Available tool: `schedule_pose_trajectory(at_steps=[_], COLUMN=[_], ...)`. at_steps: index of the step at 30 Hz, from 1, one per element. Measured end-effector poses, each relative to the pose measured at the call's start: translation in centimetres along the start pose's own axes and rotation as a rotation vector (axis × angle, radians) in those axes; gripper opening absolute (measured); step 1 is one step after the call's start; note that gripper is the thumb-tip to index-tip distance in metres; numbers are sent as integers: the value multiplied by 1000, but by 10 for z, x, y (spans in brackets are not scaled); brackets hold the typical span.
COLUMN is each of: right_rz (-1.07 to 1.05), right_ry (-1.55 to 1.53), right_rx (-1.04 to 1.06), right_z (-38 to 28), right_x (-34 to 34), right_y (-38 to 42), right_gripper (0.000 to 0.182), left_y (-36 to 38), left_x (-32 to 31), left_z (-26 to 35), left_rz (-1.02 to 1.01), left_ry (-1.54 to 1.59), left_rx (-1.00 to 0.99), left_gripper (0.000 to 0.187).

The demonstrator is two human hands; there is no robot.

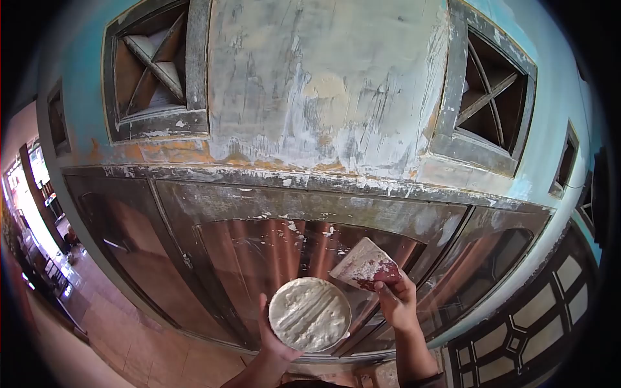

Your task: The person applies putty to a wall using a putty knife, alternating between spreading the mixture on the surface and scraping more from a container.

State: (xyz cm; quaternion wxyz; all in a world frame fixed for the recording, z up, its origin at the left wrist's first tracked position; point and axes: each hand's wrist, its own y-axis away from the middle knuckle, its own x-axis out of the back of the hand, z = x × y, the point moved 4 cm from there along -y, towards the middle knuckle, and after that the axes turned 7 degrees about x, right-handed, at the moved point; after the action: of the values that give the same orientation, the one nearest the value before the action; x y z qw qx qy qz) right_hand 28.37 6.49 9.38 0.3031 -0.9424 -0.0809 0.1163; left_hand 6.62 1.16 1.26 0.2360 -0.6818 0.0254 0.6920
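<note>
My left hand [277, 341] is wrapped round the side of a round tub of putty [309, 315], whose pale surface is lumpy and streaked with grooves. In my right hand [398, 301] is a putty knife [365, 264] with a wide reddish blade, crusted with dried white filler. The blade is tilted and stands just above and to the right of the tub, apart from it. In front of me rises a wall panel [323, 84], patchy with grey and white smeared filler.
Wooden vent frames with crossed bars [155, 68] flank the panel. Beneath it runs a paint-spattered ledge [291, 178] above glazed wooden doors [259, 246] with reddish curtains. A tiled floor [142, 343] stretches left toward a bright opening. A dark patterned door [530, 323] stands at right.
</note>
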Motion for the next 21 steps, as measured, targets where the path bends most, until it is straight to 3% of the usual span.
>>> schedule_pose_trajectory(at_steps=[2, 6, 8, 15, 21], right_rz=[-7, -37, -42, -53, -94], right_ry=[-63, -87, -49, 50, 90], right_rx=[-48, -53, -53, -30, -17], right_z=[4, 9, 9, 12, 8], right_x=[4, 13, 17, 37, 44], right_y=[1, 1, -1, -3, -3], right_gripper=[29, 30, 18, 23, 14], left_y=[-3, -11, -16, -26, -33], left_x=[-1, 0, -3, 8, 10], left_z=[-5, -15, -20, -31, -39], left_rz=[63, 44, -6, -9, -29], left_ry=[22, -34, -18, 15, 22], left_rx=[-49, -30, -28, -41, -27], left_gripper=[82, 83, 84, 86, 86])
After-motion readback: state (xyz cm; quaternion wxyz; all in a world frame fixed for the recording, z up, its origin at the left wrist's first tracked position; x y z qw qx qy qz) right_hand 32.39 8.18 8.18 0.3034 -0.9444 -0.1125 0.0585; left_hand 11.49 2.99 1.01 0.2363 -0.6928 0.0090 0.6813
